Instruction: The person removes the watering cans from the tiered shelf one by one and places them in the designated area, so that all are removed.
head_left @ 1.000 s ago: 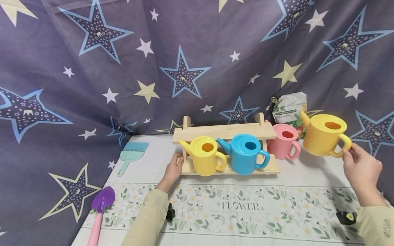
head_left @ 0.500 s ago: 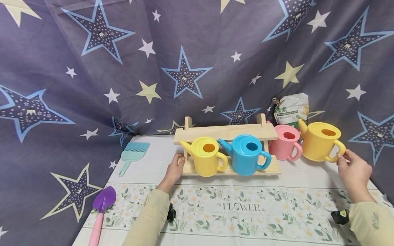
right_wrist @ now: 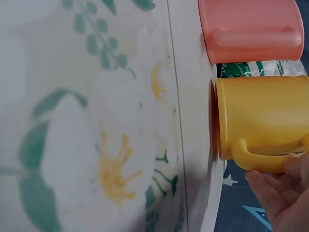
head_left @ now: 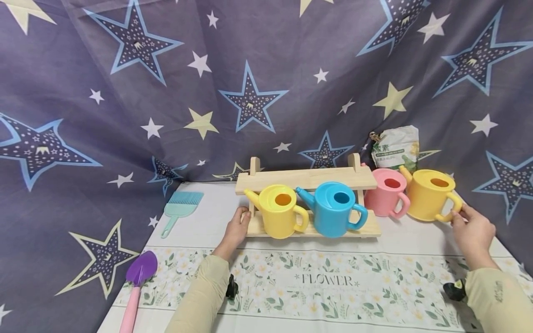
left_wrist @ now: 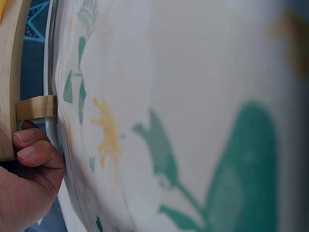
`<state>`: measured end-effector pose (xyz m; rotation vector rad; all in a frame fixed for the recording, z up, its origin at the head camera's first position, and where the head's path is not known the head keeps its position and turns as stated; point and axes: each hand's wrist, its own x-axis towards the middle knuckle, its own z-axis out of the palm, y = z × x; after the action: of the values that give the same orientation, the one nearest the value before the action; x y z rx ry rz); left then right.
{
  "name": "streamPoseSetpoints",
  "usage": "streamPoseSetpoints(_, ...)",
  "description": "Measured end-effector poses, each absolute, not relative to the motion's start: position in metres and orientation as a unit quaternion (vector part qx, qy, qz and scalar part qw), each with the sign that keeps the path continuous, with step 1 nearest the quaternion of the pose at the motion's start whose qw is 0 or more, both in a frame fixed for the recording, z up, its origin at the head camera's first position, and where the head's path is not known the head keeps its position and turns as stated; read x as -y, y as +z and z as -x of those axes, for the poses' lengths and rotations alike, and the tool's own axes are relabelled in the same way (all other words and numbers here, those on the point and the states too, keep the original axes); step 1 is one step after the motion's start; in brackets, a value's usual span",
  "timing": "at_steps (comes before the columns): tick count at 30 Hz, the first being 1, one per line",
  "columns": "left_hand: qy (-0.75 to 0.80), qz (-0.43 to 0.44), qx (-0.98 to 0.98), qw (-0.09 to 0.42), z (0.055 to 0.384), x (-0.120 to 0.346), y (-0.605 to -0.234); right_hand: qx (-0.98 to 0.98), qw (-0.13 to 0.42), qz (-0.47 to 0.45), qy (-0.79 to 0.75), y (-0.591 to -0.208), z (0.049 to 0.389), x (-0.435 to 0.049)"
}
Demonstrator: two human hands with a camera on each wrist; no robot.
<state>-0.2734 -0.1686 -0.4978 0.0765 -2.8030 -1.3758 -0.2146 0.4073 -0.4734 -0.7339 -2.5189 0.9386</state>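
In the head view, my right hand [head_left: 474, 231] pinches the handle of a darker yellow watering can [head_left: 429, 196]. The can stands upright, its base close over the table, right beside a pink watering can [head_left: 385, 194]. The right wrist view shows thumb and fingers on the lower part of that yellow handle [right_wrist: 263, 162]. My left hand [head_left: 237, 229] grips the left end of a two-tier wooden rack [head_left: 308, 178], fingers curled at the lower board [left_wrist: 7, 87]. On this lower board are a lighter yellow watering can [head_left: 278, 212] and a blue watering can [head_left: 333, 210].
Behind the pink can leans a white bag [head_left: 395, 145] against the starry cloth backdrop. A teal brush [head_left: 181, 208] and a purple trowel with a pink handle [head_left: 140, 268] lie on the left. The tablecloth [head_left: 325, 296] has a floral band in front of the rack.
My right hand has lowered the darker yellow can and moved it left, up beside the pink can. My left hand stays on the rack.
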Motion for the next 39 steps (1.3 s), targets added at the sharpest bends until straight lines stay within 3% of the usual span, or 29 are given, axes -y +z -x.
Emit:
streamPoseSetpoints(10,-0.442,-0.021,0.897,0.018,0.274,0.169,-0.499,0.887,0.135,0.272,0.349,-0.477,0.219,-0.411)
streamPoseSetpoints(18,-0.443,-0.025,0.896,0.008,0.271,0.168,-0.498,0.870,0.142,0.293,0.369,-0.468,0.210,-0.403)
streamPoseSetpoints(28,-0.445,-0.015,0.895,0.013,0.272,0.169,-0.494,0.829,0.288,0.291,0.381,-0.450,0.189,-0.371)
streamPoseSetpoints(39,-0.447,-0.021,0.894,0.011,0.272,0.168,-0.495,0.828,0.327,0.168,0.424,-0.431,0.171,-0.319)
